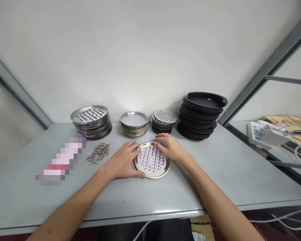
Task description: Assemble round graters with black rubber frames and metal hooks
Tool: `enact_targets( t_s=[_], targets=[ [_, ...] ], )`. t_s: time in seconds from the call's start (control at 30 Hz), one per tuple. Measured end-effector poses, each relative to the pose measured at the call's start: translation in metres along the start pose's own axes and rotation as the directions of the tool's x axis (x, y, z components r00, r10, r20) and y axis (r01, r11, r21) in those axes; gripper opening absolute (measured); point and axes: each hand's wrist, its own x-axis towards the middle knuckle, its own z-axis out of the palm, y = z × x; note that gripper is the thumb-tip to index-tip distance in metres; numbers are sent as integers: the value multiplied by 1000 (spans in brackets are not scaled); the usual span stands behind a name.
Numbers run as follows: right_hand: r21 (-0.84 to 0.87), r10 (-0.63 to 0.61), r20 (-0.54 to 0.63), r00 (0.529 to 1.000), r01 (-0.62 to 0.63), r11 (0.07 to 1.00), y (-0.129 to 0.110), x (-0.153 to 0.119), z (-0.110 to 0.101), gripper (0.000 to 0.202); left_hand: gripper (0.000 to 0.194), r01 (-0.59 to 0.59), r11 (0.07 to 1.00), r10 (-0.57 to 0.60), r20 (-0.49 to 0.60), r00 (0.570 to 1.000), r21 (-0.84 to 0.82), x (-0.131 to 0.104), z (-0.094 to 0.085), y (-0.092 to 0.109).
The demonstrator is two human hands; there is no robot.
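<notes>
A round grater (pixel 152 162) lies on the table in front of me, its pale perforated face up inside a gold-coloured rim. My left hand (pixel 125 159) curves around its left edge, thumb at the near side and fingers at the far side. On the upper right, my right hand (pixel 172 147) has its thumb at the rim and its fingers reaching beyond it. Both hands touch the grater and steady it. Left of my left hand sits a small heap of bent metal wire clips (pixel 98 153).
Along the wall stand a stack of silver round graters (pixel 91 122), shallow metal lids (pixel 134 124), perforated discs (pixel 164 121) and black round trays (pixel 202 115). A blurred-out item (pixel 62 160) lies left on the grey table (pixel 240 167). Right are a power strip (pixel 263 134) and cables.
</notes>
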Motion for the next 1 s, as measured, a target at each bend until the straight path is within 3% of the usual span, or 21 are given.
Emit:
enact_targets(
  t_s=[0.13, 0.27, 0.5, 0.67, 1.0],
  targets=[
    [-50, 40, 13, 999, -40, 998, 4, 0, -2, 28, 86, 4, 1000, -4, -27, 1000, -9, 0, 0, -1],
    [-86, 41, 64, 997, -35, 996, 5, -1, -4, 30, 98, 23, 999, -24, -31, 999, -39, -1, 3, -3],
    [-81, 12, 83, 996, -5, 997, 3, -1, -7, 31, 116, -11, 990, 16, 36, 999, -139, 1, 4, -4],
    [-95, -10, 141, 990, 23, 995, 0, 0, -8, 39, 123, 46, 981, -33, 70, 997, -190, 1, 7, -3],
    [229, 6, 231, 973, -60, 972, -4, 0, -8, 37, 126, 72, 977, -50, 113, 992, -200, 1, 7, -4]
  ],
)
